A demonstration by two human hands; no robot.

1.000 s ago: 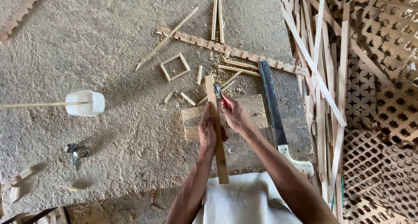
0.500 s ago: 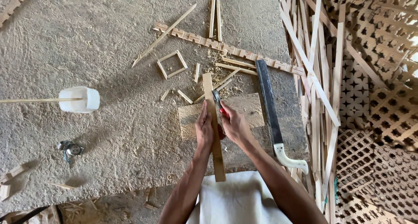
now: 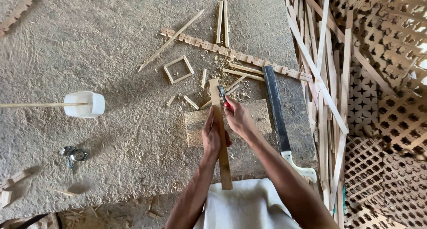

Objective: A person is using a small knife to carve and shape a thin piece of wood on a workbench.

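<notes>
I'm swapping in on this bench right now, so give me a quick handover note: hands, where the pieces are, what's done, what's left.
Left hand: grips the wooden strip, which lies lengthwise over the wood block.
Right hand: holds a red-handled blade against the strip's right edge near its far end.
Around: saw lies right of the block; small square frame, short offcuts and shavings ahead; notched strip beyond; white container to the left; lattice panels to the right.
Done: one square frame is assembled.
Left: the strip under the blade looks whole, no cut visible yet.
</notes>
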